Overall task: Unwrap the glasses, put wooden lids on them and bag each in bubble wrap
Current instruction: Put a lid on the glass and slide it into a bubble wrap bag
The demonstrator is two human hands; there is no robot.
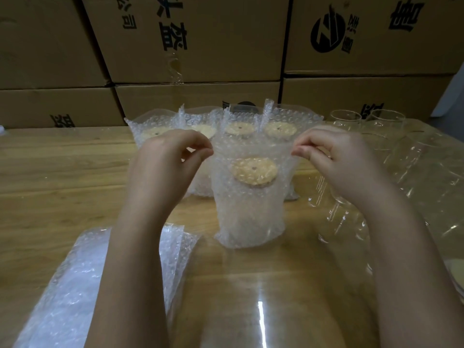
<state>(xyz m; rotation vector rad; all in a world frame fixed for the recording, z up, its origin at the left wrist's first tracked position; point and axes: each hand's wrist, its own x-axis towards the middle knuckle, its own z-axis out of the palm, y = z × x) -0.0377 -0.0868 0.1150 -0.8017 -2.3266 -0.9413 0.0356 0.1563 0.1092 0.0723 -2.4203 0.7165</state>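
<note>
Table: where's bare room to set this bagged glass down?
Bare wood lies at the left of the table, between the row of bagged glasses and the stack of bubble bags. The right is crowded with loose clear wrap and bare glasses.

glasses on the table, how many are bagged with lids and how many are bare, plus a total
bagged glasses with wooden lids: 5, one in front, four behind
bare glasses: 2 plainly seen, far right; any more under the clear film cannot be counted
total: 7 that can be told
</note>
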